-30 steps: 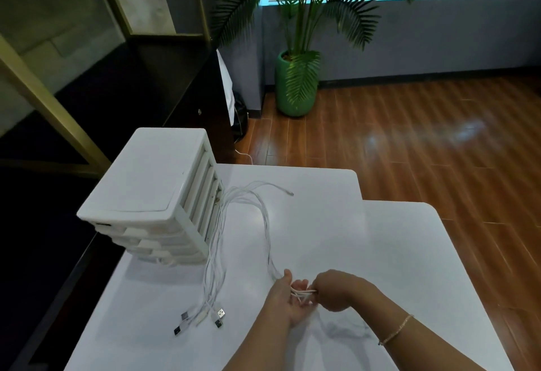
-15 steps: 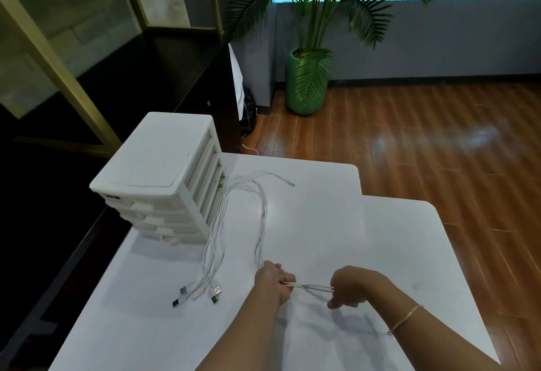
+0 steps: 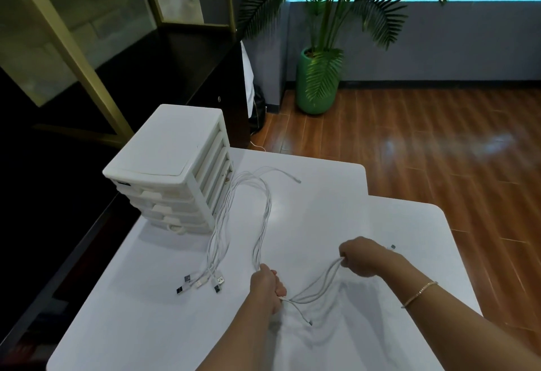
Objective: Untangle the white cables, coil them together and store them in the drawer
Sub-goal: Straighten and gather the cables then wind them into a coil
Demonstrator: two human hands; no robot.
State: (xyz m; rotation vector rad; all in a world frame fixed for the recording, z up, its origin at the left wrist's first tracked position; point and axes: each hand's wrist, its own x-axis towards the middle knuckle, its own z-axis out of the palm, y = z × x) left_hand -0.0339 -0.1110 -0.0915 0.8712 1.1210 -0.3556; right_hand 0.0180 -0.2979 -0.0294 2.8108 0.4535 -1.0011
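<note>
Several white cables (image 3: 265, 209) lie in a long loop on the white table (image 3: 336, 215), arching from beside the drawer unit toward me. Their USB plugs (image 3: 202, 281) rest in a cluster at the front left. My left hand (image 3: 266, 285) is closed around the bundle near the table's front. My right hand (image 3: 363, 256) grips the same strands further right, so a slack stretch of cable (image 3: 317, 285) sags between the hands. A loose end (image 3: 306, 319) dangles below my left hand. The white drawer unit (image 3: 172, 168) stands at the table's left, its drawers closed.
A potted palm in a green pot (image 3: 317, 89) stands on the wooden floor (image 3: 439, 151) beyond the table. A dark cabinet (image 3: 181, 78) with a gold frame runs along the left, close behind the drawer unit. One cable end (image 3: 297, 179) lies toward the table's far edge.
My hands, together a second ago, have drawn apart: the right hand moved right and away with the strands, stretching a slack span of cable between them. The view tilted down slightly.
</note>
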